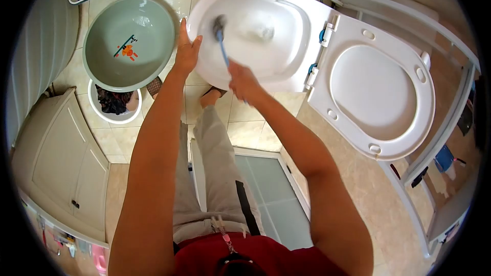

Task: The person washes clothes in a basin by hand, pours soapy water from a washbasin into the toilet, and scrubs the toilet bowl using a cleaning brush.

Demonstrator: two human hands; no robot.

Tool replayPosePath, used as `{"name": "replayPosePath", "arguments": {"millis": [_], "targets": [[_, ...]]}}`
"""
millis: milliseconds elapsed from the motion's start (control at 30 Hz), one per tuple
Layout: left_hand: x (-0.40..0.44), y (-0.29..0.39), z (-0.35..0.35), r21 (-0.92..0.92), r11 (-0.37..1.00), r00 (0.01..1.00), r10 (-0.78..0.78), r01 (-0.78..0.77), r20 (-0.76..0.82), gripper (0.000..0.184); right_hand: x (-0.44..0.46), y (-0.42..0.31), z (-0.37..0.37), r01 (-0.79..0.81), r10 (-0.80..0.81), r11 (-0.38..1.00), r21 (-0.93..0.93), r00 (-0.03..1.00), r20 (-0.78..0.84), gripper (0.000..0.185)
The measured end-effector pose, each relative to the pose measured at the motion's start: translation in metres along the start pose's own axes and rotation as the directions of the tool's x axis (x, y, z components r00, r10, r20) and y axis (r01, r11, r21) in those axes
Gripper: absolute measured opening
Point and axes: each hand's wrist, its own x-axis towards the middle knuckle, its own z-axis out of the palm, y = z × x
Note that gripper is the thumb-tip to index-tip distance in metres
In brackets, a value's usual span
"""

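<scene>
"What lies left of the glossy white ceramic toilet bowl (209,69)?"

"A round, pale green plastic basin (153,23), just beside the bowl. I'd take care not to knock it."

"And the left hand (188,55)?"

"At the bowl's left rim, thumb and fingers spread, holding nothing that shows. I can't tell whether it presses on the rim; a light brace there would help balance."

"The tool?"

"A blue-handled brush (223,47) with a dark, rounded head, inside the bowl toward its left end. The head is blurred, so contact isn't clear. I'd lay it flat to the wall and use short, overlapping strokes, slow enough not to splash."

"What holds it?"

"The right hand (243,83), at the bowl's near edge, its grip closed around the handle. Well back from the head seems sensible."

"Right of the bowl?"

"A white toilet seat (353,36), swung back on white-and-blue hinges (311,76), which gives the brush room."

"Any brands or writing?"

"None I can read. The basin left of the bowl carries an orange cartoon print (128,51); on the small items (444,158) far right of the bowl, any lettering is too small to make out."
</scene>
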Motion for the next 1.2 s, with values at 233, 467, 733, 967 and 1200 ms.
{"name": "replayPosePath", "arguments": {"millis": [233, 467, 733, 967, 1200], "targets": [[-0.003, 0.011, -0.003, -0.144, 0.986, 0.994, -0.073, 0.085, 0.085, 0.072, 0.176, 0.050, -0.088, -0.082, 0.209, 0.239, 0.968, 0.977, 0.031, 0.032], [-0.001, 0.009, -0.007, 0.049, 0.998, 0.996, -0.037, 0.033, 0.087, 0.072, 0.107, 0.042, -0.042, -0.018, 0.127, 0.637, 0.770, 0.989, -0.082, 0.023], [0.000, 0.006, -0.005, -0.007, 0.997, 0.994, -0.071, 0.072, 0.082, 0.072, -0.056, 0.041, 0.019, 0.153, -0.146, 0.914, -0.375, 0.988, 0.049, 0.041], [0.005, -0.010, -0.003, -0.017, 1.000, 0.998, -0.002, 0.004, 0.066, 0.073, 0.104, 0.011, -0.034, -0.163, 0.209, 0.944, 0.288, 0.968, -0.136, 0.022], [0.000, 0.002, -0.005, -0.102, 0.993, 0.993, -0.041, 0.052, 0.109, 0.072, 0.164, 0.063, -0.104, -0.274, 0.425, 0.433, 0.859, 0.902, 0.074, 0.031]]}}
